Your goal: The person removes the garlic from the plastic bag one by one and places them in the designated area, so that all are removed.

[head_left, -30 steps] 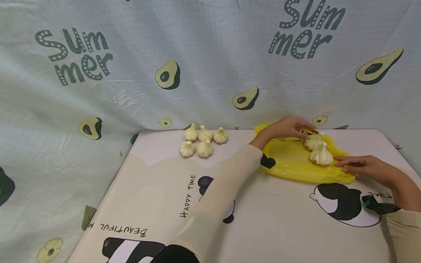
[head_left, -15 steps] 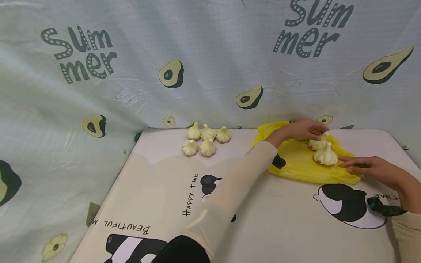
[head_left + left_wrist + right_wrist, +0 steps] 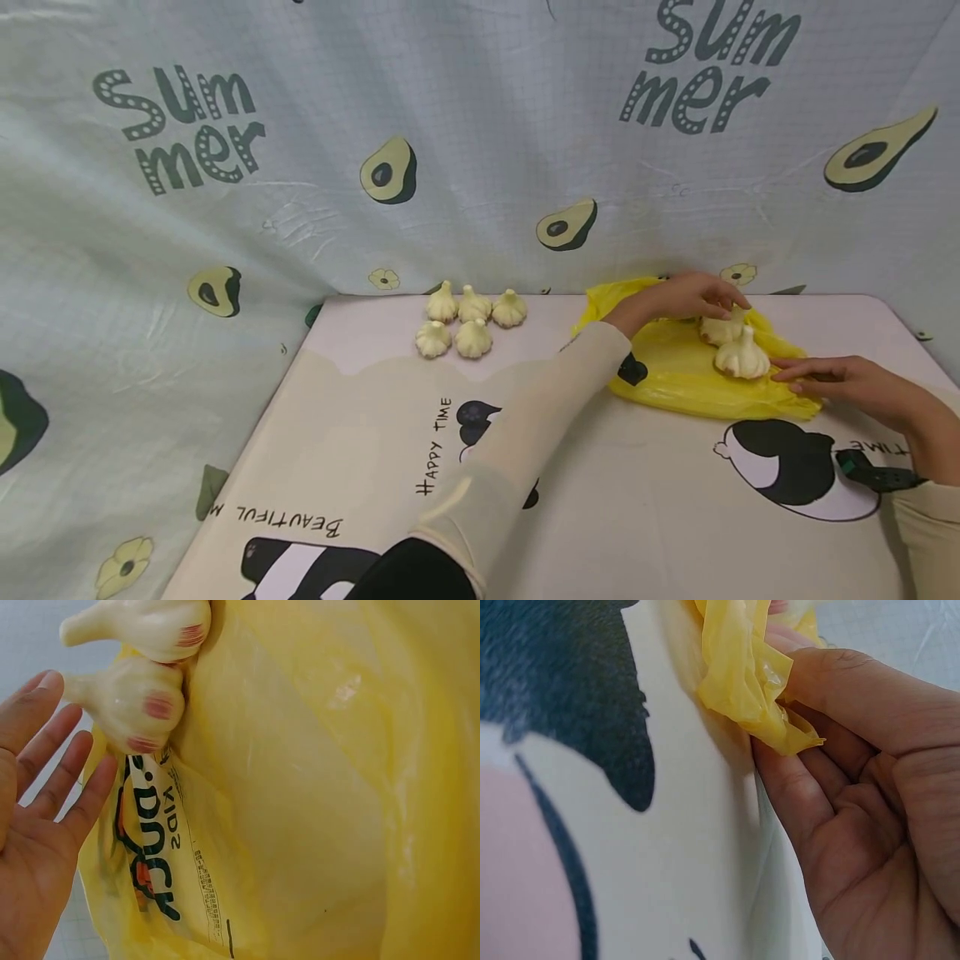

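Observation:
A yellow plastic bag [image 3: 667, 358] lies flat at the table's far right, with two white garlic bulbs [image 3: 742, 354] side by side on its right part. My left hand [image 3: 693, 296] is over the rear bulb, fingers extended; in the left wrist view its thumb tip is by the stem of one garlic bulb [image 3: 135, 701], and nothing is gripped. At the bag's right edge is my right hand [image 3: 862, 390]. The right wrist view shows a crumpled corner of the bag [image 3: 742, 682] between that hand's thumb and fingers.
Several more garlic bulbs [image 3: 473, 339] stand in two rows at the back of the table [image 3: 337, 433], left of the bag. A printed curtain [image 3: 480, 150] hangs right behind the table's far edge.
My left hand has shifted slightly right and now covers more of the rear garlic bulb. The right hand stays at the bag's edge. The head view has shifted a little.

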### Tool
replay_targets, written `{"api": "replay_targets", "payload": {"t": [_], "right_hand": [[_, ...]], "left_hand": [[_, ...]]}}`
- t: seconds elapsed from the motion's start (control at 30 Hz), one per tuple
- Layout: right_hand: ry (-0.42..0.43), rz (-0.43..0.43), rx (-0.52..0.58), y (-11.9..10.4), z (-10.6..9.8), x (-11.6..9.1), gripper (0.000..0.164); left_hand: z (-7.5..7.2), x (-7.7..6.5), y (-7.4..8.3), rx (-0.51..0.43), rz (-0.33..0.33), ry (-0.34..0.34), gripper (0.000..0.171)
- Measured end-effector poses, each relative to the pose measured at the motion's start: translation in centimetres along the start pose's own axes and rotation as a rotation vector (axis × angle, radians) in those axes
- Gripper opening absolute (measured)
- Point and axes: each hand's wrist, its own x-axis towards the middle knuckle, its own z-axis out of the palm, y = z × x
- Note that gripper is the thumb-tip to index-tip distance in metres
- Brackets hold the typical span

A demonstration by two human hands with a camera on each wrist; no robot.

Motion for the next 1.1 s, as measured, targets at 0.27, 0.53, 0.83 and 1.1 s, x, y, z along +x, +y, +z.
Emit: {"api": "replay_targets", "payload": {"t": [0.27,0.53,0.83,1.1], "right_hand": [[0.007,0.006,-0.007,0.1,-0.1,-0.3,0.041],[0.024,-0.037,-0.096,0.2,-0.4,-0.4,0.036],[0.009,-0.025,-0.023,-0.3,-0.2,-0.4,0.036],[0.011,-0.033,-0.008,-0.3,-0.1,-0.5,0.035]], "left_hand": [[0.1,0.5,0.6,-0.003,0.029,0.027,0.043],[0.6,1.1,0.4,-0.036,0.008,0.004,0.048],[0.7,1.0,-0.8,0.014,0.077,0.043,0.027],[0.9,0.2,-1.6,-0.126,0.173,0.037,0.017]]}}
